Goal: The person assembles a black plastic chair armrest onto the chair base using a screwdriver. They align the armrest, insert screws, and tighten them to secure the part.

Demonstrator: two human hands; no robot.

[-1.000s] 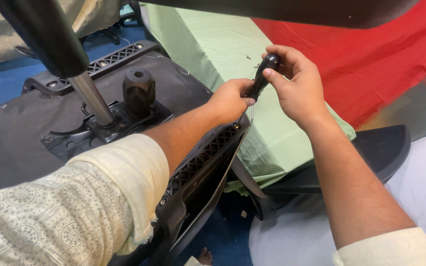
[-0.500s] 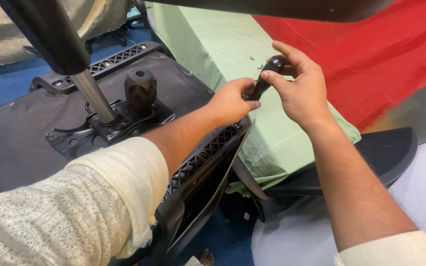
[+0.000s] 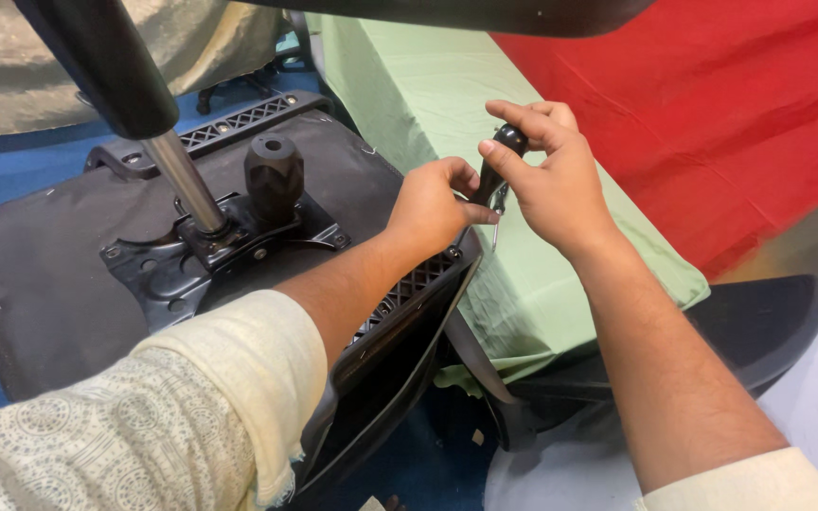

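Here, nearest me, both forearms run up from six o'clock, pale patterned sleeves pushed back, so the hands meet out over the edge of the work where I can see them.

My left hand [image 3: 433,203] sits just at nine o'clock of the tool, fingers curled in and pinching low on it, though I cannot tell exactly what they pinch; it seems to steady the lower end. My right hand [image 3: 551,180] is closed around the black-handled screwdriver [image 3: 496,175], thumb pressed over the top of the handle, with the thin metal shaft pointing down toward six o'clock. The tool is held in the air, just above the seat's rim, not touching it.

Beyond, at nine o'clock of the hands, an upturned office chair seat [image 3: 49,274] lies underside up, which leaves its black mounting plate [image 3: 210,251] and round knob [image 3: 274,175] exposed. The gas cylinder [image 3: 144,114] rises tilted toward eleven o'clock.

At four o'clock lies a black armrest pad [image 3: 769,312]. Farther off, at twelve, stretch a green cloth [image 3: 428,85] and a red cloth [image 3: 731,123].
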